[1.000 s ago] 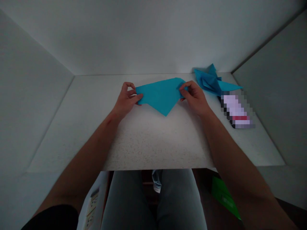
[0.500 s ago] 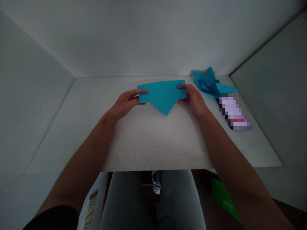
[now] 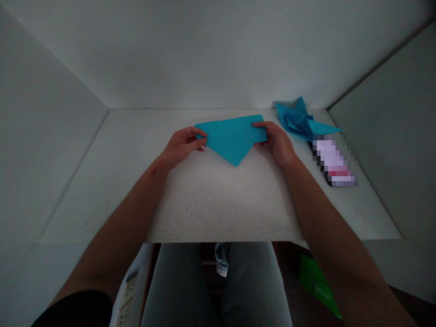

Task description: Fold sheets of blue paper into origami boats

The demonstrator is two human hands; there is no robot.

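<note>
1. Since a second ago the blue paper has gone from lifted and bowed between the hands to lying flat on the white table, its far edge now straight.
2. The left hand has shifted from a raised pinch to a low hold: thumb and fingers close narrowly on the paper's left corner.
3. The right hand stays at the right corner, fingers narrow, gripping that end between thumb and fingertips.
4. Judging from this, a fold has just been pressed down and the sheet is being squared up.
5. The paper sits at the far middle of the table, between the two hands. Its long axis runs left to right, and its triangular tip points toward the near edge.
6. Far right lies a folded blue paper shape, well apart from the sheet, with a blurred flat object just near of it.
</note>
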